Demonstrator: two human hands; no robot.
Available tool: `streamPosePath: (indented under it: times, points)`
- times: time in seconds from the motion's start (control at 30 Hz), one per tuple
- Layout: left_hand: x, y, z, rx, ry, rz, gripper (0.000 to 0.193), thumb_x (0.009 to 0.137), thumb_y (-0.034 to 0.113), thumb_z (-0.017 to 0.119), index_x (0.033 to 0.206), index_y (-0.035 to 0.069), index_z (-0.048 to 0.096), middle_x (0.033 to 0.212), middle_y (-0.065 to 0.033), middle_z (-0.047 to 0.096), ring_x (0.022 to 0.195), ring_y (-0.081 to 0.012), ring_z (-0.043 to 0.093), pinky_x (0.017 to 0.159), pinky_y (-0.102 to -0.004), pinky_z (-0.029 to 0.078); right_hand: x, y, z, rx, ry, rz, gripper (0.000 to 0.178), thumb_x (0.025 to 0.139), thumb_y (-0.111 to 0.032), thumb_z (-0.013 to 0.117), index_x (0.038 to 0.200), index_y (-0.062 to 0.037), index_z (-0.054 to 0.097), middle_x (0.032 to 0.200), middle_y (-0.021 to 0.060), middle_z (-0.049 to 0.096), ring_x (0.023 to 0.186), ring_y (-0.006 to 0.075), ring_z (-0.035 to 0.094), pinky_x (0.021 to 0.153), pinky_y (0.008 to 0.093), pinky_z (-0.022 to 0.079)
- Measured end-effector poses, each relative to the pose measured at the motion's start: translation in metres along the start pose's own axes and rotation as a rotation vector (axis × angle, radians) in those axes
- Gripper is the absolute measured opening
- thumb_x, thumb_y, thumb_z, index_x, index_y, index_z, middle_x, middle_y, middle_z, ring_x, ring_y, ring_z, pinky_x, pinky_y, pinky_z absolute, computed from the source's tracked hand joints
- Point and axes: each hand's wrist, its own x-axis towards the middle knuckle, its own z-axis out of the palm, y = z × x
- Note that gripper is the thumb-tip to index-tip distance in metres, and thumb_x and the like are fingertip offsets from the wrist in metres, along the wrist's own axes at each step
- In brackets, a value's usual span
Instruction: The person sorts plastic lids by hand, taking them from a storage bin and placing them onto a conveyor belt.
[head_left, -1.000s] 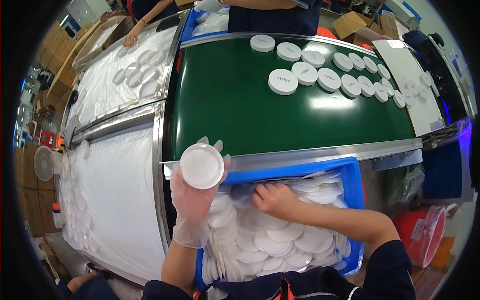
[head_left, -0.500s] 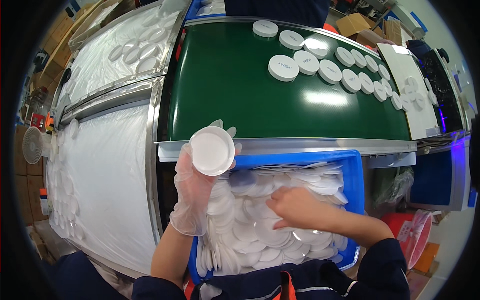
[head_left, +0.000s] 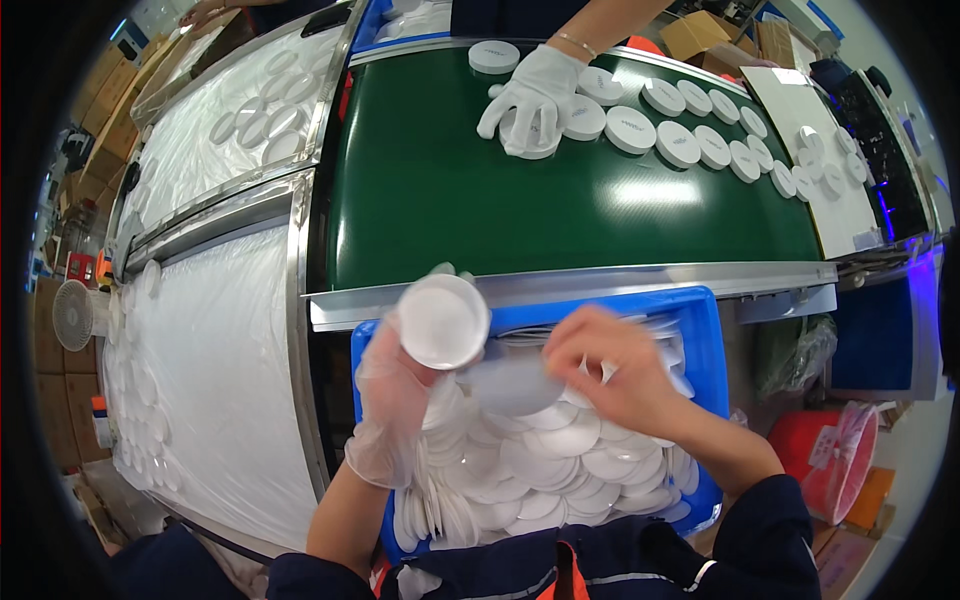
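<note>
My left hand, in a thin clear glove, holds a round white lid with its hollow side up. Bare and slightly blurred, my right hand pinches a thin white disc by its edge, just to the right of the lid. Beneath both hands is a blue bin full of loose white discs, some stacked on edge along its left side.
Beyond the bin runs a green conveyor belt bearing rows of white lids. A co-worker's white-gloved hand rests on one lid there. Plastic-covered tables stand at left, with more lids. A red bucket is at right.
My right hand has risen from the pile with a disc and moved toward the lid. My left hand shifted slightly right and down. A co-worker's gloved hand has come onto the belt; the lids there moved left.
</note>
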Motion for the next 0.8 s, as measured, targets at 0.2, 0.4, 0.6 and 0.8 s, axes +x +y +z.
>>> streamPosePath:
  times: [0.2, 0.4, 0.6, 0.8]
  points:
    - [-0.023, -0.009, 0.033, -0.043, 0.035, 0.031, 0.038, 0.087, 0.027, 0.05, 0.115, 0.0, 0.049, 0.115, -0.0117, 0.052, 0.103, -0.0213, 0.055, 0.081, -0.0329, 0.051, 0.019, -0.001, 0.025, 0.199, 0.25, 0.198, 0.009, 0.076, -0.002, 0.06, 0.071, 0.002, 0.053, 0.08, 0.0122, 0.053, 0.064, 0.0255, 0.056, 0.054, 0.0345, 0.047]
    - [-0.021, 0.026, -0.043, 0.475, 0.462, 0.406, 0.036, 0.082, 0.018, 0.059, 0.111, -0.002, 0.053, 0.099, -0.0088, 0.059, 0.092, -0.0179, 0.057, 0.076, -0.0288, 0.048, -0.007, 0.003, 0.016, -0.367, -0.395, 0.077, 0.033, 0.078, -0.035, 0.061, 0.072, -0.0029, 0.056, 0.073, 0.0111, 0.053, 0.071, 0.0286, 0.058, 0.053, 0.0378, 0.046]
    - [-0.101, 0.099, -0.223, 0.627, 0.952, 0.239, 0.043, 0.079, 0.023, 0.064, 0.113, -0.001, 0.053, 0.105, -0.009, 0.058, 0.094, -0.0192, 0.056, 0.079, -0.0312, 0.046, -0.074, 0.022, 0.047, -0.727, -0.383, -0.143, 0.013, 0.064, -0.015, 0.061, 0.063, -0.0034, 0.055, 0.067, 0.0075, 0.051, 0.057, 0.0196, 0.054, 0.047, 0.03, 0.045]
    - [-0.134, 0.106, -0.327, 0.809, 1.07, 0.12, 0.044, 0.079, 0.037, 0.06, 0.109, 0.006, 0.055, 0.1, -0.0074, 0.058, 0.091, -0.0221, 0.057, 0.072, -0.0383, 0.046, -0.072, 0.027, 0.051, -0.795, -0.338, -0.238, 0.01, 0.055, -0.011, 0.059, 0.057, -0.0017, 0.055, 0.061, 0.0071, 0.048, 0.056, 0.0168, 0.052, 0.043, 0.0277, 0.041]
